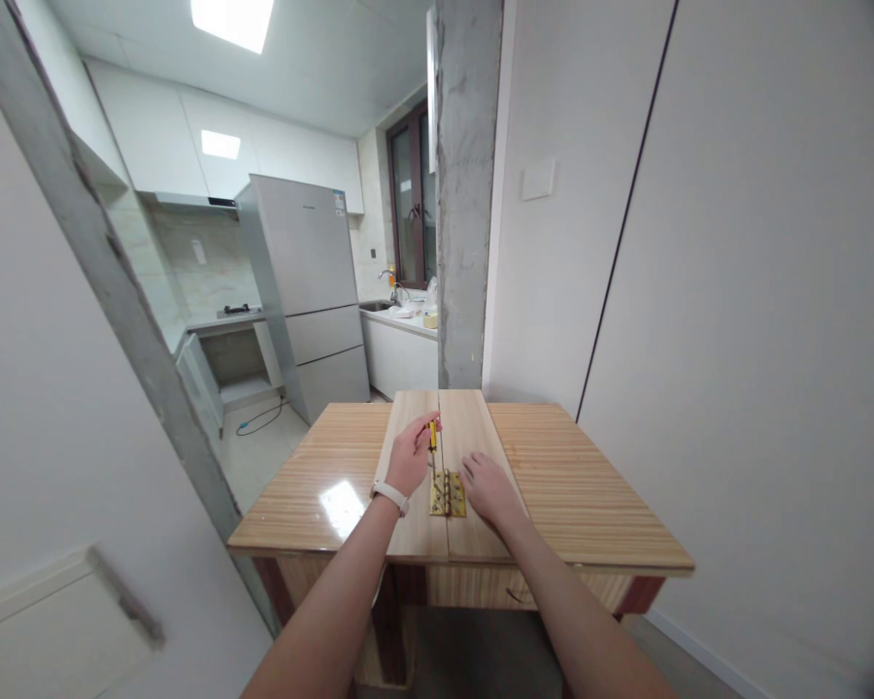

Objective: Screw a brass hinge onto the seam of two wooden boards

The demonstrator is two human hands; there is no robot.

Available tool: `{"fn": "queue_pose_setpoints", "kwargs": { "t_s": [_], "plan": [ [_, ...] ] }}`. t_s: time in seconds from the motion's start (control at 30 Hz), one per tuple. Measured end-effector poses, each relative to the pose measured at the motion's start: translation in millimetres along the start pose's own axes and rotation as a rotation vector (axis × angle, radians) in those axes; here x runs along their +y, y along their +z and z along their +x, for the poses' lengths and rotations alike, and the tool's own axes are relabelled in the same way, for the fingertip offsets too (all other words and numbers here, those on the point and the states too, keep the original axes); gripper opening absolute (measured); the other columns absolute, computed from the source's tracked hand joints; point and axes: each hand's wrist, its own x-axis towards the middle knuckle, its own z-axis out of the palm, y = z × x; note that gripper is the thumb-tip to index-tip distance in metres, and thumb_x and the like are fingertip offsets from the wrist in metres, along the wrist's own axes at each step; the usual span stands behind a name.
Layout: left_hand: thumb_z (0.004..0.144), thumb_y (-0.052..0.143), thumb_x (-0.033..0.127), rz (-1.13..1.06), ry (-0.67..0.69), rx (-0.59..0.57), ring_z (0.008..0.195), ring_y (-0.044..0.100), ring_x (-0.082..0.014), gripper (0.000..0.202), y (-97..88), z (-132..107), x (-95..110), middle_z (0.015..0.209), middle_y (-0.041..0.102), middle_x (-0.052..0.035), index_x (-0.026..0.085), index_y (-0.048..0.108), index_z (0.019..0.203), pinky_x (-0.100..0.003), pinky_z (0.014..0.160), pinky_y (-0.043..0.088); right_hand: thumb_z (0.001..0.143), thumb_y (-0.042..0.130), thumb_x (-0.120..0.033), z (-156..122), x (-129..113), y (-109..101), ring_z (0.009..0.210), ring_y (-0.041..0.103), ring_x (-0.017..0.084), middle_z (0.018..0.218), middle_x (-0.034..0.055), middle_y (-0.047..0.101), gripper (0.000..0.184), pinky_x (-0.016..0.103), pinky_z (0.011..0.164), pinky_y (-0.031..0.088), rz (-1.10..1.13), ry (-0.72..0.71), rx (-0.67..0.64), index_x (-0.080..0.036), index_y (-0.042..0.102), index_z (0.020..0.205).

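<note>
Left grip point(410, 454): closed around the screwdriver point(432, 439). The yellow handle is seen at the top of the grip, between thumb and fingers. A white band point(389, 496) is worn on the wrist below it.

Screwdriver: the long axis is held near upright, handle up, metal shaft pointed down. The tip is set on the left leaf of the hinge point(448, 495), just below and to the right of the left grip. Whether the tip is seated in a screw head cannot be told; too small.

Right grip point(487, 485): open, palm down, fingers laid flat on the right board point(473, 427). Nothing is held in it. The hinge lies just to its left; touching or just apart cannot be told.

Hinge: brass, opened flat, laid across the seam of the two boards, between the two grips. Its pin line is run along the seam, pointed away from the person.

Boards: the left board point(412, 408) lies under the left grip, the right board under the right grip. They are butted edge to edge on the desk point(568, 485), with their long axes pointed away from the person.

Containers: a drawer front point(510, 587) is seen under the desk edge, below the right grip. It is shut, so the contents are hidden. A sink point(379, 306) is noted far beyond both grips; its contents cannot be made out.
</note>
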Motion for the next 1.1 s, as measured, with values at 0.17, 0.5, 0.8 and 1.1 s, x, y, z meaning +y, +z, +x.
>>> {"fn": "queue_pose_setpoints", "kwargs": {
  "t_s": [0.17, 0.5, 0.8, 1.1],
  "plan": [
    [0.101, 0.048, 0.026, -0.026, -0.024, -0.008, 0.1, 0.066, -0.0186, 0.031, 2.2, 0.4, 1.7, 0.115, 0.068, -0.0081, 0.023, 0.064, 0.127, -0.033, 0.087, 0.055, 0.103, 0.038, -0.043, 0.6, -0.1, -0.2, 0.126, 0.05, 0.023, 0.134, 0.0115, 0.061, 0.038, 0.033, 0.109, 0.031, -0.005, 0.001, -0.01, -0.022, 0.065, 0.121],
    [0.096, 0.061, 0.029, -0.002, -0.008, -0.007, 0.099, 0.065, -0.017, 0.033, -1.8, 0.7, 3.1, 0.111, 0.064, -0.007, 0.026, 0.068, 0.128, -0.032, 0.09, 0.057, 0.103, 0.037, -0.044, -0.7, -1.0, -2.4, 0.123, 0.052, 0.022, 0.13, 0.0106, 0.062, 0.038, 0.032, 0.108, 0.033, 0.0, -0.001, -0.001, -0.022, 0.066, 0.117],
    [0.102, 0.05, 0.032, -0.08, -0.034, -0.035, 0.119, 0.064, -0.0216, 0.037, 0.5, 0.9, -4.2, 0.127, 0.069, -0.0104, 0.022, 0.062, 0.136, -0.042, 0.107, 0.049, 0.102, 0.041, -0.038, -1.1, -0.4, -2.9, 0.13, 0.048, 0.026, 0.138, 0.0121, 0.059, 0.038, 0.036, 0.11, 0.031, 0.005, 0.007, -0.038, -0.023, 0.065, 0.127],
    [0.101, 0.052, 0.031, -0.107, -0.057, -0.052, 0.107, 0.068, -0.0194, 0.034, 0.5, 0.3, -1.5, 0.117, 0.072, -0.0095, 0.022, 0.065, 0.131, -0.037, 0.096, 0.054, 0.102, 0.039, -0.041, -1.4, -0.4, -3.1, 0.129, 0.048, 0.025, 0.136, 0.0117, 0.061, 0.039, 0.036, 0.11, 0.031, 0.003, 0.001, -0.017, -0.022, 0.065, 0.124]
  ]
}}
